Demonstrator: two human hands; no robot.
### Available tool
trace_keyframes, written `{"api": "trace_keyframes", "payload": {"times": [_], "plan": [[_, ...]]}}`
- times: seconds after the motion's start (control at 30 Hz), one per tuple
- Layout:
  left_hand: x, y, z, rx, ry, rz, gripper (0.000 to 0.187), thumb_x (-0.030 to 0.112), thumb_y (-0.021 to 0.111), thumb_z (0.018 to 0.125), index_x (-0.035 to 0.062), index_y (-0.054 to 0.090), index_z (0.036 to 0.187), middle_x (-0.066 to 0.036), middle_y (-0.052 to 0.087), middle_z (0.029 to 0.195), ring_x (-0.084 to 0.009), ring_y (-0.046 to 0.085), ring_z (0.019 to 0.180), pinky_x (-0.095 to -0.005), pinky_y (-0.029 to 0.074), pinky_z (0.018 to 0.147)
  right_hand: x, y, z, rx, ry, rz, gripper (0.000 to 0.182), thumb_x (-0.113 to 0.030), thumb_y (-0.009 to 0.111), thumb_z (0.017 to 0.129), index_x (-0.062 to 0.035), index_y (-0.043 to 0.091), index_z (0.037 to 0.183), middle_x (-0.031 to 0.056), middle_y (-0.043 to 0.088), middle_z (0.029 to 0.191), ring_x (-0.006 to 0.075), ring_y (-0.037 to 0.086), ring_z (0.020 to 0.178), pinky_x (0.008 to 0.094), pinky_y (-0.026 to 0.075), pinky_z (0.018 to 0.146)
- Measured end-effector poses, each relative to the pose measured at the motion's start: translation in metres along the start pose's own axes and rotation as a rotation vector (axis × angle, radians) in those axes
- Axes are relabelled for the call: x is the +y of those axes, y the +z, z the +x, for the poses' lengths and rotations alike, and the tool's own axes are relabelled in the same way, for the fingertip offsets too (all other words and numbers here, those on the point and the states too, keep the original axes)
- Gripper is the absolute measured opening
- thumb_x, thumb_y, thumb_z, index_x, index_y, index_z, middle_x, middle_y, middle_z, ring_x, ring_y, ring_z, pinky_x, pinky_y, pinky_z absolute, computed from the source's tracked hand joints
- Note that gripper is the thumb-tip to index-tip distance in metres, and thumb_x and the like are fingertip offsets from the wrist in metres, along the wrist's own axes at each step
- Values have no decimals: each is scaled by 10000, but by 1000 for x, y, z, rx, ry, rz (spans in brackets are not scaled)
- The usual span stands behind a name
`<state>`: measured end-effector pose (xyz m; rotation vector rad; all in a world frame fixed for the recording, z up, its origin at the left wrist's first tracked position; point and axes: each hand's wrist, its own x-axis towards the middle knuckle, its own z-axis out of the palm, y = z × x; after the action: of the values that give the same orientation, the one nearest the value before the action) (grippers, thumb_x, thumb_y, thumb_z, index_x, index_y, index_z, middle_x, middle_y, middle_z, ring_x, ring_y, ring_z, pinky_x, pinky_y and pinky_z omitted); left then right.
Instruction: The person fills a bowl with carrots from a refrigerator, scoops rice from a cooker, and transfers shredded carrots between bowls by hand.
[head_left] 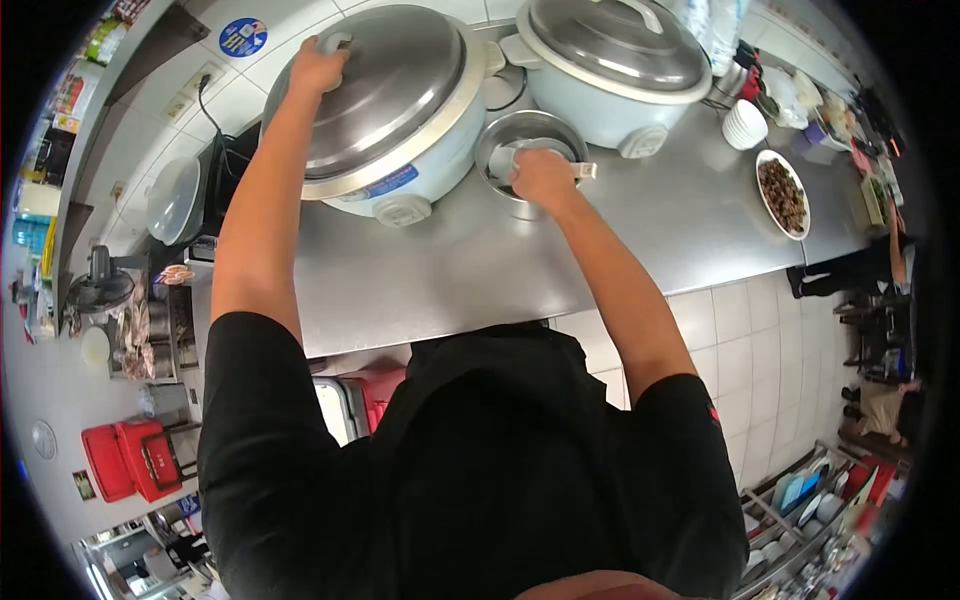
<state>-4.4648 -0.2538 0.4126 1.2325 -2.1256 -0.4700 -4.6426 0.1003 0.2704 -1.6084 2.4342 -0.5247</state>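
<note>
The handle of a steel lid is gripped by the left hand, whose fingers are curled and not spread. The lid is seen over a large pale blue cooker, which is placed on the steel counter. By the right hand, closed in a fist, a pale utensil is held over the mouth of a metal pot; whether the contents of this pot are touched by it cannot be told. The pot is situated just beside the cooker. Behind it to the right, a second cooker is covered with its own lid. Farther right, stacked white bowls and an oval dish filled with dark brown food are seen.
</note>
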Motion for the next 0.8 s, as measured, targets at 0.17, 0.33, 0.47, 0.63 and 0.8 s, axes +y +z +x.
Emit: {"api": "trace_keyframes", "payload": {"times": [0.17, 0.33, 0.47, 0.63, 0.8], "plan": [[10, -6, -1, 15, -113, -203, 749, 176, 705, 729, 7, 420, 1400, -253, 597, 1213, -333, 594, 1124, -386, 476, 930, -8, -9, 26, -211, 81, -137, 223, -195, 669, 750, -22, 673, 891, 165, 695, 980, 332, 665, 964, 441, 526, 822], [18, -32, -8, 37, -119, -398, 701, 118, 704, 737, -29, 430, 1365, -200, 636, 1071, -272, 613, 974, -370, 495, 831, 4, -59, -14, -213, 89, -279, 322, -111, 662, 763, -28, 590, 1065, 198, 686, 980, 369, 669, 930, 476, 528, 816], [5, -82, 8, -6, -231, -723, 612, -18, 581, 809, 72, 382, 1380, -93, 604, 730, -135, 496, 513, -280, 359, 428, 18, -74, -33, -56, 114, -174, 396, -89, 610, 823, -48, 522, 1208, 237, 670, 891, 414, 652, 850, 489, 512, 740], [-7, -152, 6, 140, -205, -738, 474, 3, 538, 811, 69, 494, 1278, -67, 585, 788, -154, 530, 675, -284, 418, 595, -43, -142, 10, 139, -28, 45, 408, -82, 564, 881, -106, 552, 1288, 222, 641, 746, 408, 643, 749, 482, 483, 660], [-48, -205, 8, 205, -68, -932, 477, -10, 525, 835, 57, 466, 1303, -80, 587, 798, -146, 534, 672, -262, 430, 608, -157, -121, 112, -28, -351, -202, 517, -55, 545, 843, -158, 522, 1350, 166, 682, 1006, 352, 630, 978, 454, 505, 802]]}}
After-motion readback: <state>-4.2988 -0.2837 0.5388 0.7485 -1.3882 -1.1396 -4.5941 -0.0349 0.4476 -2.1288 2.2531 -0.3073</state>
